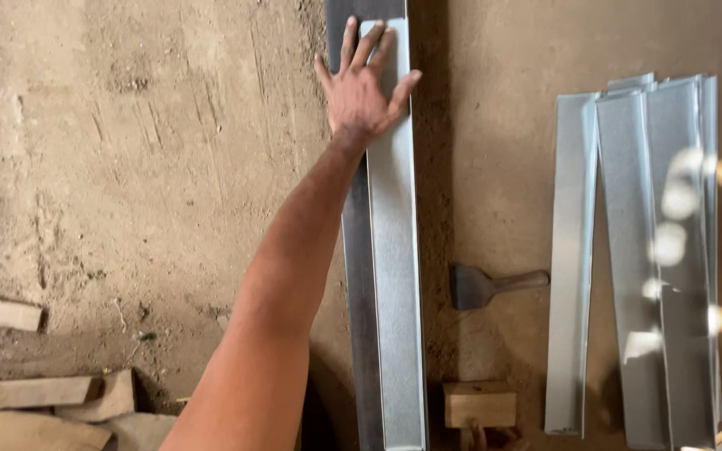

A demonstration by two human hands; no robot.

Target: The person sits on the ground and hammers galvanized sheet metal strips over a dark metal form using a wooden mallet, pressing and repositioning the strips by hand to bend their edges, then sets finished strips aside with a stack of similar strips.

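While the left hand [363, 88] lay flat with its fingers spread, it pressed on the far end of a long metal strip [396, 276]. It gripped nothing. The strip lay on a dark bar [359, 284], and both ran straight away from the person across the dirt floor [144, 167].

Far to the left, some wood scraps [35, 401] sat near the bottom edge, well apart from the strip. Between them and the bar, the floor was bare dirt with lots of room. The arm reached up across that side.

The strip was grey and shiny, thin and flat, with a small folded lip along its right edge.

Just right of the strip lay a flat chisel [488, 286], its blade toward the strip. Below it sat a wood mallet [480, 405]. A few fingertips showed at its handle at the bottom edge, likely the right hand [495, 436], but I could not tell how it held.

Farther right lay a pile of strips [637, 259], well apart from the hand.
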